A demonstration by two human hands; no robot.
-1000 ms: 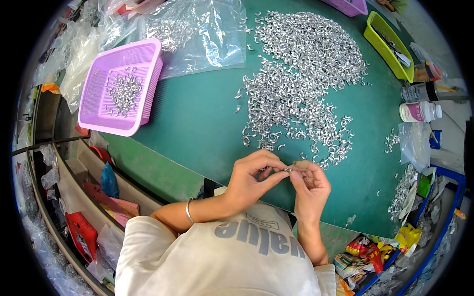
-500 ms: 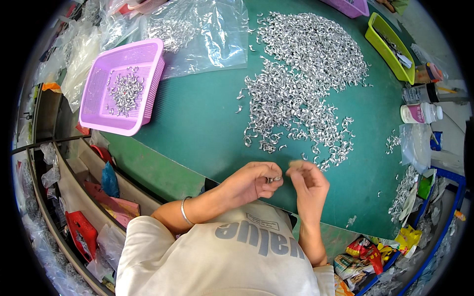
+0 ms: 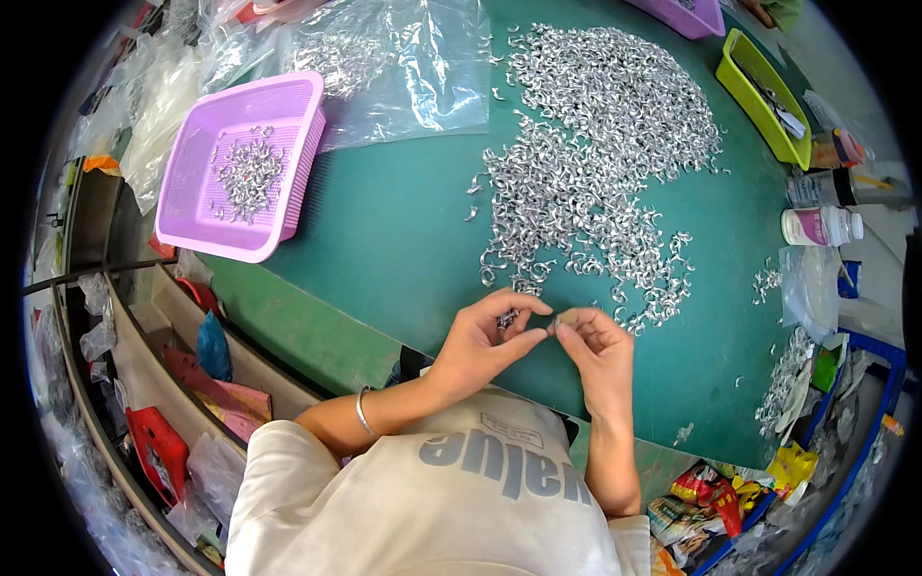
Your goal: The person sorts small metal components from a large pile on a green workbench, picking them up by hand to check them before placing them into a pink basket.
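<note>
My left hand [image 3: 485, 341] and my right hand [image 3: 597, 348] meet fingertip to fingertip over the near edge of the green table [image 3: 384, 221]. Between the left fingers I see a few small silver metal clips [image 3: 507, 318]. The right fingertips pinch something tiny beside them; I cannot make out what it is. Just beyond both hands spreads a large heap of the same silver clips [image 3: 595, 163]. A bracelet circles my left wrist.
A purple basket [image 3: 206, 206] holding some clips sits at the far left. A clear plastic bag [image 3: 403, 67] lies behind it. At the right stand a lime-green tray [image 3: 764, 101] and two bottles [image 3: 821, 226]. Loose clips and packets lie along the right edge.
Both hands have stayed at the table's near edge. The left fingers have opened slightly and shifted over the small clips; the right fingertips remain against them.
</note>
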